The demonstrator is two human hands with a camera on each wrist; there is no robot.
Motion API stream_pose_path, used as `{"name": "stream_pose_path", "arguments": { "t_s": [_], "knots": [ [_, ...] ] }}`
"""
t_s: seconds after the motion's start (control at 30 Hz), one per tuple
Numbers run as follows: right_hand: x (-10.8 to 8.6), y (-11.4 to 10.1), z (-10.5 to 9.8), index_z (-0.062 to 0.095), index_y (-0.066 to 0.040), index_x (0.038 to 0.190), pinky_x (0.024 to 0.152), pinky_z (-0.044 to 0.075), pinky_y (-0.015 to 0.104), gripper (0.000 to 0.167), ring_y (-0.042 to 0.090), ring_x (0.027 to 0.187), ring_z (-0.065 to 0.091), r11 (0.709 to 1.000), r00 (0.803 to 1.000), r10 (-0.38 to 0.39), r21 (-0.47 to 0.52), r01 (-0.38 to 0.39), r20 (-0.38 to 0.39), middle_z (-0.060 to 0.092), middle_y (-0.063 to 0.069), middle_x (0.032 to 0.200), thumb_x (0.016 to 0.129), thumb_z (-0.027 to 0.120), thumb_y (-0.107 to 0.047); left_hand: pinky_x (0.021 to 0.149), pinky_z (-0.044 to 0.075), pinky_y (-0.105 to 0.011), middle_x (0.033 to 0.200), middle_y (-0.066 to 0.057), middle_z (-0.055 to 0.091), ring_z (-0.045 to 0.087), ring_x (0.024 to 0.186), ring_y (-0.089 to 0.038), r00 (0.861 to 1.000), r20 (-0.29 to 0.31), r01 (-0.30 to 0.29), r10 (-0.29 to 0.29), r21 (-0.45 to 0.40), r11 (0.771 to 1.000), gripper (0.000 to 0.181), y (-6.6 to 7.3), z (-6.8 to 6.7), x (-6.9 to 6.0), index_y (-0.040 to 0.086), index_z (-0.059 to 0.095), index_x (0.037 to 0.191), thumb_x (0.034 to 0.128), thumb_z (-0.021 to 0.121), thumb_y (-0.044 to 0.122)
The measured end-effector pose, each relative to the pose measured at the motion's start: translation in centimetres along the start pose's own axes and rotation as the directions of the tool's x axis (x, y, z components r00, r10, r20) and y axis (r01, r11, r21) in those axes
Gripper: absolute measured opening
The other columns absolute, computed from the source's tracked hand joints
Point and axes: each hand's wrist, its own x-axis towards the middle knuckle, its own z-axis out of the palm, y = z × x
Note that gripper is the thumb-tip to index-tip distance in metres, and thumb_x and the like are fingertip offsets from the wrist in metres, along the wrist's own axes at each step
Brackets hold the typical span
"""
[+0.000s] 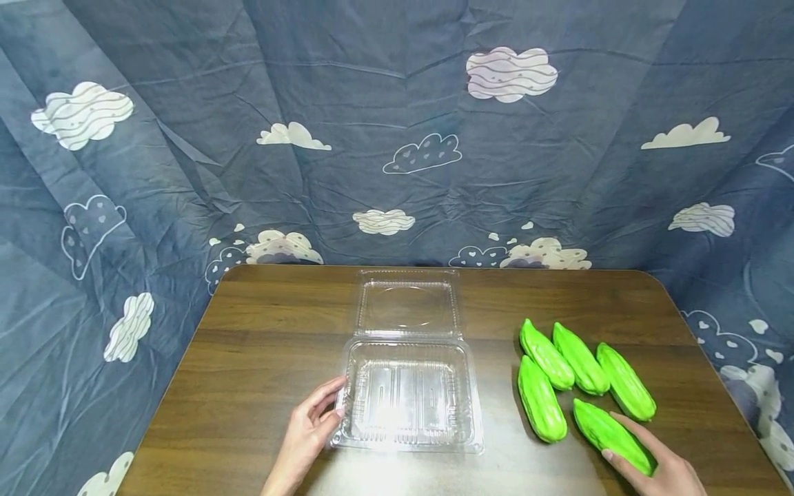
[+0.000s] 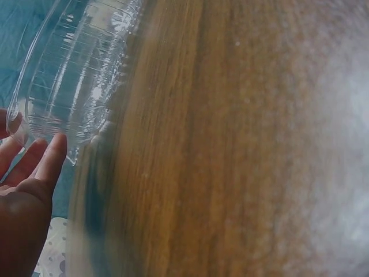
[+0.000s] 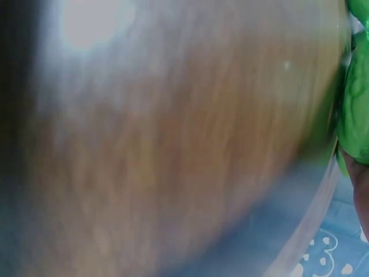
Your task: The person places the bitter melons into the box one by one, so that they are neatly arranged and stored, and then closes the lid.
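Observation:
A clear plastic clamshell container (image 1: pixel 406 441) lies open on the table, its lid (image 1: pixel 406 303) folded back toward the far edge. My left hand (image 1: pixel 310 420) holds the container's left rim between thumb and fingers; in the left wrist view, fingertips (image 2: pixel 57 144) touch the outside of its wall (image 2: pixel 69 75). At the right, my right hand (image 1: pixel 664 468) grips the nearest green bitter melon (image 1: pixel 611 434), thumb on one side and fingers on the other. The right wrist view catches only part of that hand (image 3: pixel 358 187) and a ridged green bitter melon (image 3: pixel 356 109) at its edge.
Several more bitter melons (image 1: pixel 579 358) lie close together just beyond the right hand. The brown wooden table (image 1: pixel 260 344) has rounded far corners. A blue cloud-patterned cloth (image 1: pixel 397 138) hangs behind it and along both sides.

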Motion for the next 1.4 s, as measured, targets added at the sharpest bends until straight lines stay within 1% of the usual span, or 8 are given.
{"name": "stream_pose_path", "arguments": {
  "t_s": [0.17, 0.4, 0.5, 0.6, 0.67, 0.77, 0.9, 1.4],
  "knots": [
    [-0.5, -0.5, 0.5, 0.05, -0.009, 0.14, 0.059, 0.049, 0.052, 0.067, 0.047, 0.082, 0.064, 1.0, 0.999, 0.002, 0.031, -0.001, -0.041, 0.063, 0.033, 0.114, 0.086, 0.074, -0.041, 0.093, 0.05, -0.024, 0.139, -0.016, 0.053, 0.054, 0.121, -0.032, 1.0, -0.005, -0.003, 0.003, 0.005, 1.0, 0.052, -0.1, 0.1, -0.1, 0.0, 0.059, 0.131, 0.081, 0.061, -0.015],
    [-1.2, -2.0, 1.1, 0.056, -0.013, 0.137, 0.053, 0.042, 0.029, 0.062, 0.017, 0.071, 0.06, 0.998, 0.985, 0.044, 0.055, -0.035, -0.166, 0.069, 0.024, 0.107, 0.085, 0.077, -0.039, 0.091, 0.051, -0.023, 0.138, -0.02, 0.052, 0.055, 0.119, -0.031, 1.0, 0.006, -0.016, 0.016, 0.009, 1.0, 0.051, -0.1, 0.2, -0.2, -0.004, 0.059, 0.13, 0.0808, 0.06, -0.016],
    [-1.3, -3.0, 0.9, 0.06, -0.017, 0.135, 0.054, 0.04, 0.021, 0.06, 0.004, 0.072, 0.055, 0.997, 0.969, 0.012, 0.08, 0.008, -0.247, 0.071, -0.003, 0.106, 0.081, 0.081, -0.034, 0.091, 0.051, -0.022, 0.139, -0.021, 0.051, 0.056, 0.118, -0.029, 1.0, 0.002, -0.018, 0.018, -0.001, 1.0, 0.051, -0.1, 0.2, -0.3, -0.004, 0.059, 0.13, 0.0807, 0.06, -0.017],
    [-1.1, -4.2, 0.8, 0.063, -0.02, 0.132, 0.058, 0.038, 0.014, 0.059, -0.008, 0.075, 0.051, 0.989, 0.944, -0.042, 0.119, 0.086, -0.329, 0.058, -0.032, 0.106, 0.077, 0.085, -0.025, 0.091, 0.051, -0.023, 0.139, -0.021, 0.051, 0.056, 0.118, -0.029, 1.0, -0.004, -0.013, 0.013, -0.011, 1.0, 0.052, 0.0, 0.2, -0.2, -0.004, 0.058, 0.131, 0.0803, 0.06, -0.017],
    [-0.9, -5.0, 0.8, 0.065, -0.02, 0.13, 0.063, 0.037, 0.011, 0.06, -0.015, 0.082, 0.049, 0.981, 0.925, -0.082, 0.134, 0.141, -0.37, 0.048, -0.042, 0.107, 0.074, 0.087, -0.02, 0.091, 0.051, -0.023, 0.139, -0.021, 0.051, 0.055, 0.119, -0.03, 1.0, -0.006, -0.008, 0.008, -0.016, 1.0, 0.052, 0.1, 0.2, -0.2, -0.004, 0.058, 0.131, 0.0804, 0.06, -0.017],
    [-0.4, -6.2, 0.9, 0.067, -0.019, 0.128, 0.071, 0.035, 0.006, 0.063, -0.021, 0.094, 0.044, 0.965, 0.902, -0.148, 0.142, 0.222, -0.406, 0.048, -0.041, 0.112, 0.069, 0.089, -0.012, 0.092, 0.051, -0.024, 0.139, -0.021, 0.051, 0.055, 0.12, -0.031, 1.0, -0.009, 0.003, -0.003, -0.021, 1.0, 0.053, 0.2, 0.2, -0.2, -0.003, 0.057, 0.132, 0.0809, 0.06, -0.016],
    [0.0, -7.5, 1.1, 0.065, -0.017, 0.129, 0.079, 0.031, 0.002, 0.067, -0.022, 0.103, 0.043, 0.941, 0.89, -0.218, 0.157, 0.301, -0.401, 0.052, -0.036, 0.117, 0.067, 0.089, -0.007, 0.092, 0.051, -0.024, 0.139, -0.02, 0.052, 0.054, 0.121, -0.031, 1.0, -0.009, 0.013, -0.013, -0.02, 1.0, 0.053, 0.3, 0.2, -0.1, -0.002, 0.057, 0.132, 0.0814, 0.061, -0.015],
    [1.2, -11.7, 2.1, 0.057, -0.012, 0.137, 0.092, 0.033, 0.005, 0.073, -0.008, 0.118, 0.046, 0.854, 0.881, -0.336, 0.287, 0.434, -0.334, 0.055, -0.015, 0.13, 0.071, 0.085, 0.003, 0.092, 0.051, -0.026, 0.139, -0.016, 0.053, 0.055, 0.121, -0.032, 1.0, -0.025, 0.016, -0.016, -0.006, 1.0, 0.053, 0.1, 0.3, -0.1, 0.001, 0.06, 0.131, 0.0807, 0.062, -0.014]
  ]
}}
